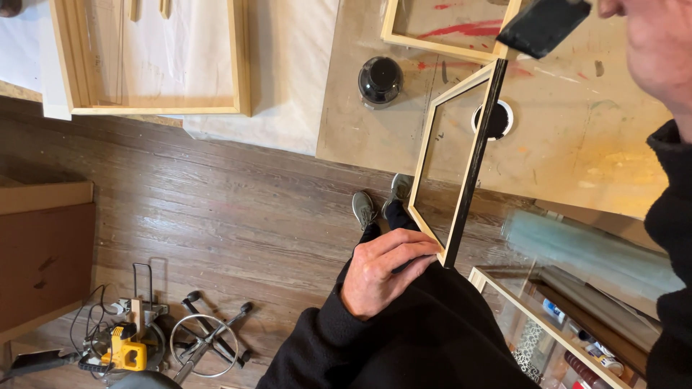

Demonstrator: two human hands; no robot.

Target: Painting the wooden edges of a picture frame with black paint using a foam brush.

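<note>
My left hand grips the lower corner of a light wooden frame and holds it on edge against the worktable. The frame's upturned side is coated black. My right hand, at the top right, holds a black foam brush whose tip meets the top end of that black side. A round lid with black paint lies on the table just behind the frame. A closed black jar stands further left. Black sleeves cover both my arms.
A second wooden frame lies on the table over red paint smears. A larger frame rests on a white sheet at the top left. On the wooden floor are my shoes, a yellow power tool, cardboard and a shelf with a plastic roll.
</note>
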